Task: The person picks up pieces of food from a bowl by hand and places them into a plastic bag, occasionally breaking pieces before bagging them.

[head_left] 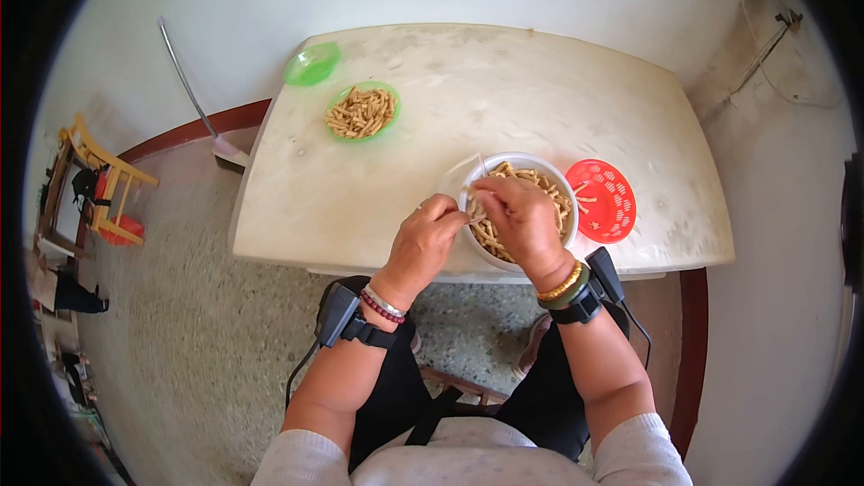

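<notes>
My left hand point(425, 241) is closed in a pinch on a clear plastic bag point(462, 173), whose thin transparent edge stands up at the rim of a white bowl point(571, 232). Over that bowl my right hand point(524, 220) is also closed, its fingertips pinched close to the bag and the left fingertips. What the right fingers hold is hidden. Short tan stick-shaped snack pieces point(490, 238) fill the bowl. Just right of it lies a red perforated plastic basket point(619, 207) with a few pale sticks inside.
A green plate point(397, 113) heaped with similar sticks and a light-green plastic dish point(312, 65) are at the table's far left. The pale table point(504, 81) backs onto a wall. A broom point(230, 153) and wooden chair point(117, 180) stand left. Cabled devices are strapped to both wrists.
</notes>
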Motion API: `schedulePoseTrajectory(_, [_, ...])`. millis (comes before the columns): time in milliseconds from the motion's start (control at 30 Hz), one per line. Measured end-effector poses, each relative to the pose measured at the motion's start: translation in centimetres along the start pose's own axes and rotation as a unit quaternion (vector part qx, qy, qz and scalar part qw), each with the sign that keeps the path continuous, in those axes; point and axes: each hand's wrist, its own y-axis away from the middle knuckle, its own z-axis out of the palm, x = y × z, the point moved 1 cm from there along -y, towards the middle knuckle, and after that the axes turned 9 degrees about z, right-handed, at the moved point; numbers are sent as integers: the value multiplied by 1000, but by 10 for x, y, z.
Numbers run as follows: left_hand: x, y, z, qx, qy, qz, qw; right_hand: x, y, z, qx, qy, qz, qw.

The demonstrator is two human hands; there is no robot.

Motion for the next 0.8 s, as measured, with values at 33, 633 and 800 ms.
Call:
schedulePoseTrajectory(33, [-1,0,0,-1,1,1,1000,-1,-1,4,-51,23,34,998])
schedulePoseTrajectory(633, [-6,-3,-6,106,2,-70,992,76,21,-76,-81,209,195,955])
schedulePoseTrajectory(800, [-5,-4,-3,105,8,-72,992,74,25,-63,-120,207,147,960])
